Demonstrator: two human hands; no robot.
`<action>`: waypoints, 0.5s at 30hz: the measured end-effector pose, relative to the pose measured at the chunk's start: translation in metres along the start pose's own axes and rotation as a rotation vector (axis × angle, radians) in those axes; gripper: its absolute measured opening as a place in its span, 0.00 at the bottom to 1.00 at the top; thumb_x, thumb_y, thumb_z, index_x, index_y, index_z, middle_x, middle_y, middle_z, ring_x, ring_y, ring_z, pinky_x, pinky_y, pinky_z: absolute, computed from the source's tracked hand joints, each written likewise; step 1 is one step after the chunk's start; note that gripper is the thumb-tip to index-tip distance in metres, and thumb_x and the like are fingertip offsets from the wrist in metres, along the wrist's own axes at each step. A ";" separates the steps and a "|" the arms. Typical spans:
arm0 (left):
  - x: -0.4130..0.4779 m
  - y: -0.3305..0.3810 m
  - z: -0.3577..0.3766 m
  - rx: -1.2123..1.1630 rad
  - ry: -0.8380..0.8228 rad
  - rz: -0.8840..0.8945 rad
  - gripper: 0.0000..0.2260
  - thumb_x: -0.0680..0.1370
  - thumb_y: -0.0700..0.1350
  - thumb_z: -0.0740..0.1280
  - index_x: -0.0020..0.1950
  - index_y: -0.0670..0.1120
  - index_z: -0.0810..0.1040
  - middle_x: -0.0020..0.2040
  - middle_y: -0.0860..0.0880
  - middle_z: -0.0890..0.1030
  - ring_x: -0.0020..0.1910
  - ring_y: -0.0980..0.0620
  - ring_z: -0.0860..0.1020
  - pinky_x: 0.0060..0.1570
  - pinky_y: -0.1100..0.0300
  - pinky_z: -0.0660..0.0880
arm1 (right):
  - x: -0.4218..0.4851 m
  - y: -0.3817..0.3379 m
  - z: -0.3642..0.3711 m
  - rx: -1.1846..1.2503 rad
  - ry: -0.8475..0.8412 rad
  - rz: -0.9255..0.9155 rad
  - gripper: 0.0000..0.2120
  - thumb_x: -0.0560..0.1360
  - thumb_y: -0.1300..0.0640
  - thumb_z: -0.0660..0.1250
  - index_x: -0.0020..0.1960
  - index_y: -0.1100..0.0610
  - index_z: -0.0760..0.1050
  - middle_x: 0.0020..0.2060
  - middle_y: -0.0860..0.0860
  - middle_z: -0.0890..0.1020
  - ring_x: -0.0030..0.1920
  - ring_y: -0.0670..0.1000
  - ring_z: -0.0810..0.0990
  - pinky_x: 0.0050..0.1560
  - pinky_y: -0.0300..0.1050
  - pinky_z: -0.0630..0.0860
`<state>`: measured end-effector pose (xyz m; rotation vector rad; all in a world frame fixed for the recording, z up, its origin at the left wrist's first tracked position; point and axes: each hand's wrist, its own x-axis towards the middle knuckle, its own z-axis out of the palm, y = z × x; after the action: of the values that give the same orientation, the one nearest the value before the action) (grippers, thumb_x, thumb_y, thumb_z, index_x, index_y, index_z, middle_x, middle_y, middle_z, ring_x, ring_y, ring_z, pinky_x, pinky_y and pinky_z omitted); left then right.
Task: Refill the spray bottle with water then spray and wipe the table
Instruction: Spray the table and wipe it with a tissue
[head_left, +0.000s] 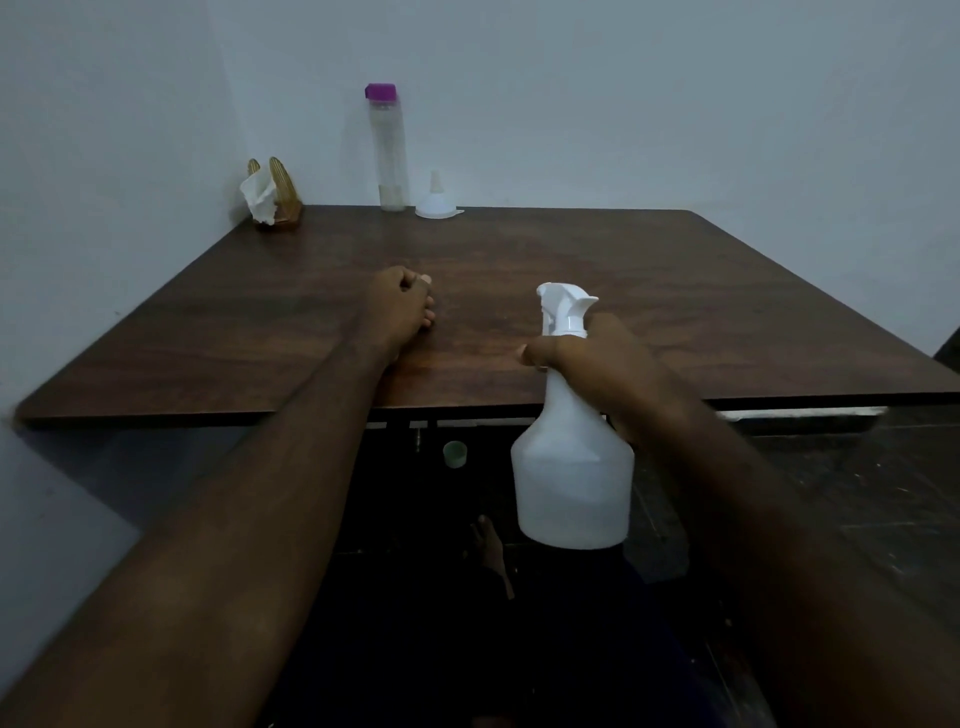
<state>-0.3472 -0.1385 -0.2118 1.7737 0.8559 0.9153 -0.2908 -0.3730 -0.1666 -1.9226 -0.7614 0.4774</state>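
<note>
My right hand grips the neck of a white spray bottle, held upright in the air at the near edge of the dark wooden table. The nozzle points left. My left hand rests on the table top with its fingers curled into a fist and nothing visible in it. A tall clear water bottle with a purple cap stands at the far edge by the wall. Beside it a white funnel sits upside down. A wooden holder with white tissue stands at the far left corner.
A pale wall runs behind and along the left of the table. Under the table I see a small green cup on the dark floor and my bare foot.
</note>
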 end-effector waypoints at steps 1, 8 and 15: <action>0.000 0.000 0.000 0.000 0.004 0.005 0.09 0.82 0.45 0.60 0.51 0.40 0.75 0.41 0.45 0.79 0.34 0.54 0.77 0.31 0.66 0.75 | -0.001 0.000 0.000 0.001 -0.002 -0.002 0.16 0.69 0.55 0.71 0.56 0.54 0.78 0.49 0.54 0.82 0.47 0.54 0.83 0.53 0.56 0.81; 0.003 -0.005 0.000 0.031 0.042 0.022 0.09 0.81 0.46 0.61 0.48 0.42 0.77 0.40 0.44 0.80 0.35 0.52 0.78 0.41 0.55 0.80 | -0.002 0.004 0.002 -0.051 -0.127 -0.042 0.29 0.68 0.57 0.69 0.68 0.45 0.72 0.53 0.48 0.80 0.49 0.48 0.80 0.50 0.47 0.80; 0.003 -0.006 -0.003 0.071 0.026 0.024 0.08 0.80 0.49 0.62 0.43 0.50 0.77 0.40 0.47 0.82 0.39 0.50 0.81 0.50 0.46 0.81 | 0.004 0.010 0.003 0.017 -0.066 -0.009 0.27 0.68 0.61 0.68 0.66 0.49 0.74 0.51 0.51 0.80 0.47 0.52 0.82 0.46 0.47 0.80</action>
<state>-0.3492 -0.1331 -0.2158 1.8402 0.8954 0.9350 -0.2867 -0.3713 -0.1774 -1.8944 -0.8057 0.5419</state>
